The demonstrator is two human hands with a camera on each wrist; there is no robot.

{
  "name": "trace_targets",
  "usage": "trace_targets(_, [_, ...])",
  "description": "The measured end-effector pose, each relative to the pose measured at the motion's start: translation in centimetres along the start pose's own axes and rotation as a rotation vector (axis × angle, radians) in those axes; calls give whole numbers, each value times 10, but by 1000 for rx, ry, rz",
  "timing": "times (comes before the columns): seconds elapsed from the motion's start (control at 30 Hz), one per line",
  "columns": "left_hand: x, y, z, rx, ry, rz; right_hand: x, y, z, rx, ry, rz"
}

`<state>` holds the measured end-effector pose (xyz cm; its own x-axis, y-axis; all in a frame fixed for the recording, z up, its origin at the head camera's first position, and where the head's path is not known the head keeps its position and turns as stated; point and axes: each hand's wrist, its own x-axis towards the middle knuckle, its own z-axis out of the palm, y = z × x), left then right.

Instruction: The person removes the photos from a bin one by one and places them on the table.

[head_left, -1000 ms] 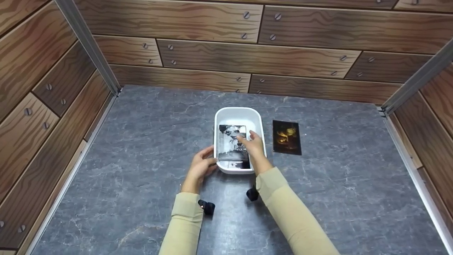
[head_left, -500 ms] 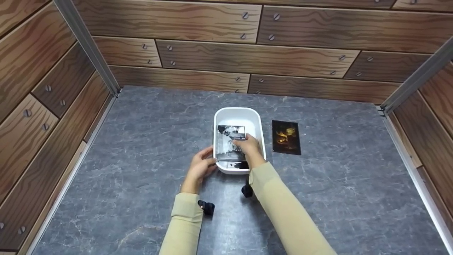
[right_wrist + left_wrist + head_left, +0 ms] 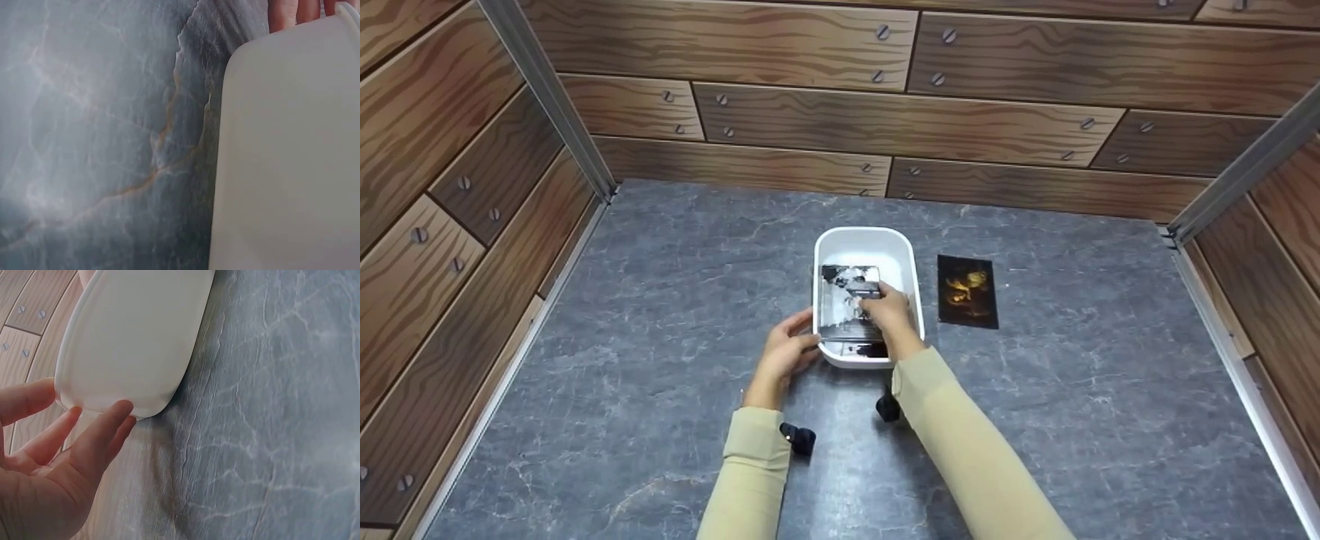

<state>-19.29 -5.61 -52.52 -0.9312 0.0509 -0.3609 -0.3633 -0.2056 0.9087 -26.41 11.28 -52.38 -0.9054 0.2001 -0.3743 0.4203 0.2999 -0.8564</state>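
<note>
"White container, picture card lying inside — and the hands?"
"Left hand, fingers spread, touches the container's outer wall; right hand seems to pinch the card's right edge."
"Brace the wall, ease that edge gently — no creases."

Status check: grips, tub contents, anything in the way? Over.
Left grip touches white tub, near-left corner. Right grip inside, at black-and-white picture; hold unclear. Dark picture outside, right of tub. No obstruction seen.

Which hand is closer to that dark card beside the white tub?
Right. The right hand is inside the tub, on the card's side; the left hand touches the tub's left side, farther away.
</note>
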Motion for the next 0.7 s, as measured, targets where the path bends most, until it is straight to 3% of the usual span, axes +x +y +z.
trace_targets(0.17, [-1, 2, 1, -11, 2, -9, -3, 1, -1, -47, 76, -55])
trace_targets(0.4, [-1, 1, 0, 8, 11, -8, -4, 1, 3, -22, 181, -142])
trace_targets(0.7, [0, 0, -1, -1, -2, 16, -4, -1, 2, -17, 211, -119])
